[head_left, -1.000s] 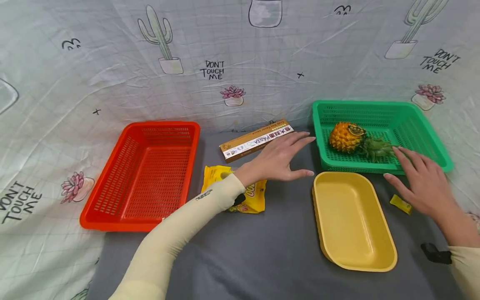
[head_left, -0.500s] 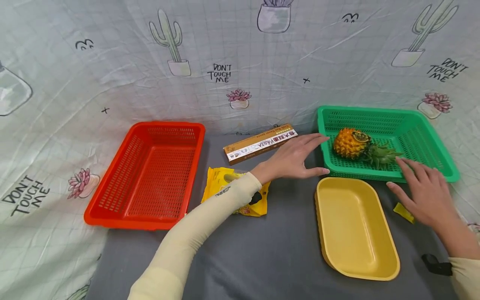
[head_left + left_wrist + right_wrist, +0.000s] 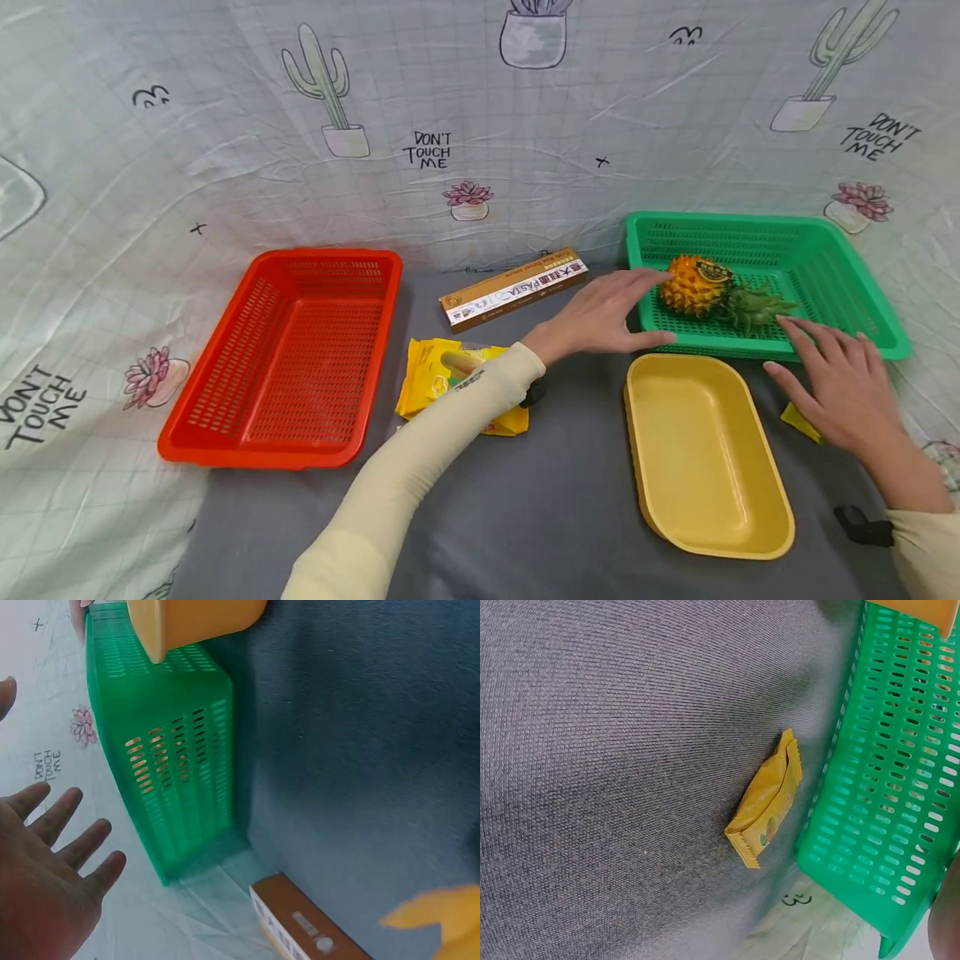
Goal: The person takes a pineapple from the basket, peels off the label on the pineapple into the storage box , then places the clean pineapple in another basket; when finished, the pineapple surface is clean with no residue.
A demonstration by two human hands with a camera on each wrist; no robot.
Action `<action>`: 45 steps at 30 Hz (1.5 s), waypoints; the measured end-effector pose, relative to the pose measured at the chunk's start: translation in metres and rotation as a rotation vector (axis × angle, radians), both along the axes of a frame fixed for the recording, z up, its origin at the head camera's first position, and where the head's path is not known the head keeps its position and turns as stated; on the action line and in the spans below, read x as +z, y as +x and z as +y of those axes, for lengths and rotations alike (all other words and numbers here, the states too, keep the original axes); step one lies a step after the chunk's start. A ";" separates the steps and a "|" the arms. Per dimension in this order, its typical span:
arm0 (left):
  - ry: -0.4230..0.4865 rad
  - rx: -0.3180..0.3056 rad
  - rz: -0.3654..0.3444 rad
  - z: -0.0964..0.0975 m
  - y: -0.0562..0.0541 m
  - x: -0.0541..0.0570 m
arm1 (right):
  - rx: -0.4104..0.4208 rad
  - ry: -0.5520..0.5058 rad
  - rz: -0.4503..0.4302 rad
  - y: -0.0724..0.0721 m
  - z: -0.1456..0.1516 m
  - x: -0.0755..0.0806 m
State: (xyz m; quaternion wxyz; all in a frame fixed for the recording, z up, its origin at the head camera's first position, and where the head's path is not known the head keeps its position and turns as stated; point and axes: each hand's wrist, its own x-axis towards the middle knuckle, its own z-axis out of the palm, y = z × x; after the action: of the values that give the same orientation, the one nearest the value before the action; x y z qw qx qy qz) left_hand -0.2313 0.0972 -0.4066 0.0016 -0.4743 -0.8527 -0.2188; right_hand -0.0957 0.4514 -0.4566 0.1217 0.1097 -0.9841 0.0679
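Observation:
A small pineapple [image 3: 693, 287] lies on its side in the green basket [image 3: 877, 308], its leafy crown pointing right. My left hand [image 3: 600, 317] reaches over the basket's left rim with fingers extended and thumb spread, the fingertips by the fruit's left side. Whether they touch it I cannot tell. Over the front rim, my right hand [image 3: 843, 383] has loosely extended fingers, its index fingertip close to the leaf tips. In the left wrist view the left hand [image 3: 52, 877] is spread beside the basket wall [image 3: 165, 750]. Neither hand grips anything.
A yellow tray [image 3: 693, 450] stands in front of the green basket. Near the right hand lies a small yellow packet [image 3: 769, 799]. A pasta box [image 3: 517, 292], a yellow snack bag [image 3: 435, 375] partly under the left forearm, and a red basket [image 3: 315, 358] are to the left.
My left hand has moved right, from beside the green basket's left rim to over it, nearer the pineapple. The right hand has shifted slightly left. The pineapple stays in place.

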 end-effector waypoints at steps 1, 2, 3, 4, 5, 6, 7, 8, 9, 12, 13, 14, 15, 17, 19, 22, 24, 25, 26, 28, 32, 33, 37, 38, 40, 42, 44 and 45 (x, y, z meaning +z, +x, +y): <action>0.005 0.001 -0.006 0.002 -0.001 0.000 | 0.002 -0.001 0.003 -0.001 0.000 0.000; 0.009 0.003 -0.015 0.004 -0.002 0.001 | 0.007 -0.005 0.008 -0.001 0.000 0.001; 0.018 0.003 -0.019 0.006 -0.003 0.001 | 0.010 -0.006 0.014 -0.002 0.000 0.001; 0.027 0.004 -0.023 0.008 -0.005 0.002 | 0.013 -0.009 0.013 -0.003 0.001 0.002; 0.036 0.007 -0.029 0.010 -0.006 0.002 | 0.022 -0.016 0.015 -0.004 0.001 0.002; 0.044 0.010 -0.036 0.012 -0.007 0.003 | 0.029 -0.021 0.014 -0.004 0.002 0.002; 0.048 0.011 -0.046 0.014 -0.008 0.003 | 0.036 -0.026 0.015 -0.005 0.002 0.002; 0.050 0.011 -0.046 0.017 -0.009 0.003 | 0.042 -0.029 0.014 -0.005 0.003 0.002; 0.049 0.013 -0.045 0.020 -0.010 0.003 | 0.047 -0.033 0.014 -0.006 0.003 0.002; 0.030 0.026 -0.058 0.031 -0.016 0.002 | 0.051 -0.040 0.013 -0.008 0.003 0.000; 0.022 0.031 -0.065 0.035 -0.018 0.002 | 0.049 -0.040 0.017 -0.009 0.003 0.000; 0.015 0.037 -0.072 0.038 -0.020 0.001 | 0.047 -0.040 0.019 -0.010 0.002 0.000; 0.010 0.042 -0.078 0.042 -0.023 0.000 | 0.046 -0.041 0.022 -0.011 0.001 -0.001; 0.003 0.048 -0.085 0.047 -0.027 -0.002 | 0.044 -0.043 0.025 -0.013 -0.001 -0.002; -0.004 0.050 -0.079 0.052 -0.032 -0.004 | 0.045 -0.049 0.032 -0.014 -0.003 -0.003; -0.029 0.052 -0.052 0.058 -0.036 -0.007 | 0.043 -0.058 0.038 -0.015 -0.006 -0.004; -0.054 0.050 -0.037 0.062 -0.038 -0.009 | 0.033 -0.061 0.038 -0.015 -0.006 -0.004; -0.067 0.047 -0.029 0.065 -0.039 -0.010 | 0.025 -0.060 0.037 -0.014 -0.005 -0.004; -0.079 0.044 -0.018 0.068 -0.040 -0.011 | 0.014 -0.059 0.035 -0.013 -0.004 -0.005; -0.093 0.035 -0.003 0.075 -0.042 -0.013 | -0.006 -0.059 0.043 -0.011 -0.002 -0.007; -0.112 0.043 0.033 0.084 -0.046 -0.017 | -0.016 -0.075 0.117 -0.009 0.001 -0.013; -0.117 0.047 0.039 0.086 -0.046 -0.017 | -0.010 -0.080 0.142 -0.009 0.002 -0.014; -0.144 0.040 0.059 0.092 -0.047 -0.018 | 0.025 -0.088 0.227 -0.008 0.004 -0.018; -0.148 0.034 0.056 0.093 -0.047 -0.017 | 0.030 -0.089 0.238 -0.007 0.004 -0.019; -0.158 0.024 0.048 0.096 -0.047 -0.016 | 0.035 -0.092 0.247 -0.007 0.005 -0.019; -0.169 0.028 0.035 0.098 -0.047 -0.015 | 0.031 -0.092 0.240 -0.007 0.005 -0.020; -0.183 0.040 0.018 0.100 -0.049 -0.015 | 0.026 -0.088 0.226 -0.008 0.004 -0.020; -0.190 0.047 0.017 0.102 -0.049 -0.015 | 0.025 -0.085 0.222 -0.009 0.004 -0.020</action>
State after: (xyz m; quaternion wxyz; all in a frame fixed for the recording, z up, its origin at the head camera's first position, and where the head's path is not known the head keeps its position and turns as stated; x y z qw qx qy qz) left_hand -0.2806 0.1988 -0.4215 -0.0310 -0.4538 -0.8806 -0.1329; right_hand -0.1045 0.4551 -0.4769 0.2338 0.1235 -0.9594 0.0984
